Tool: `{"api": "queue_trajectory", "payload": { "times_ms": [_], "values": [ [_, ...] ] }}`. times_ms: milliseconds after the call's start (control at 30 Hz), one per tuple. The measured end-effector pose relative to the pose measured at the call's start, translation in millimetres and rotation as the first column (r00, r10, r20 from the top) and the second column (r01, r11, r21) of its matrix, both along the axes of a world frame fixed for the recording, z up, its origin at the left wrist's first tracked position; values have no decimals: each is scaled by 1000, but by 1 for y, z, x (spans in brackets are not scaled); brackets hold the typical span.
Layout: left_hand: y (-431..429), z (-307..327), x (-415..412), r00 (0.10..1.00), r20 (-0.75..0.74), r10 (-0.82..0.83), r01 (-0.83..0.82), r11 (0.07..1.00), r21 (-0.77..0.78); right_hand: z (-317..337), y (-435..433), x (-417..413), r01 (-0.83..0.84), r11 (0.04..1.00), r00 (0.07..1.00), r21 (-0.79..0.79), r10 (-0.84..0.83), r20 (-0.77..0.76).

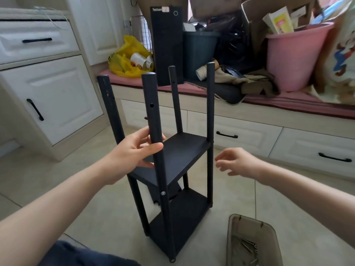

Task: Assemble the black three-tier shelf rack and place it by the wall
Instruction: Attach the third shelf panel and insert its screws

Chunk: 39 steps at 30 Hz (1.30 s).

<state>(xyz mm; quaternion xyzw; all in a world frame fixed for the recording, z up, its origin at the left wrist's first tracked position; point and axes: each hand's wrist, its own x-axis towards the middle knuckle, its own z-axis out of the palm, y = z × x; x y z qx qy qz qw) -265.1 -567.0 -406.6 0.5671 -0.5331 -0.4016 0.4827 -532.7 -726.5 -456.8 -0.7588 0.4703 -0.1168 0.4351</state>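
The black shelf rack [178, 150] stands upright on the tiled floor with two boards fitted between its black posts. The posts rise bare above the upper board, and the near post [153, 116] shows open screw holes. My left hand [132, 150] grips that near post just above the upper board. My right hand [236, 164] hovers to the right of the rack with loosely curled fingers, holding nothing. A further black part [165, 191] lies on the floor behind the rack, partly hidden.
A brown plastic tray [249, 227] with several screws sits on the floor at the lower right. White cabinets [53, 89] stand at the left. Behind is a cushioned bench [288, 100] with drawers, crowded with a pink bucket [294, 56], a yellow bag [128, 56] and a tall black box [167, 47].
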Motion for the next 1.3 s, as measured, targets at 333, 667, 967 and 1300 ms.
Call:
{"api": "queue_trajectory", "payload": {
  "times_ms": [333, 667, 967, 1300],
  "values": [
    [26, 9, -1, 944, 288, 162, -101, 971, -216, 3, -38, 14, 240, 971, 968, -11, -238, 72],
    [35, 9, -9, 912, 326, 250, -138, 934, -329, 14, -43, 38, 237, 970, 956, 48, -242, 167],
    [13, 0, 4, 847, 345, 404, -234, 867, -439, 6, -32, 9, 267, 955, 922, 127, -292, 254],
    [-20, 2, -22, 820, 371, 436, -258, 860, -440, 2, -21, -48, 337, 941, 903, 39, -334, 272]
  ]
}}
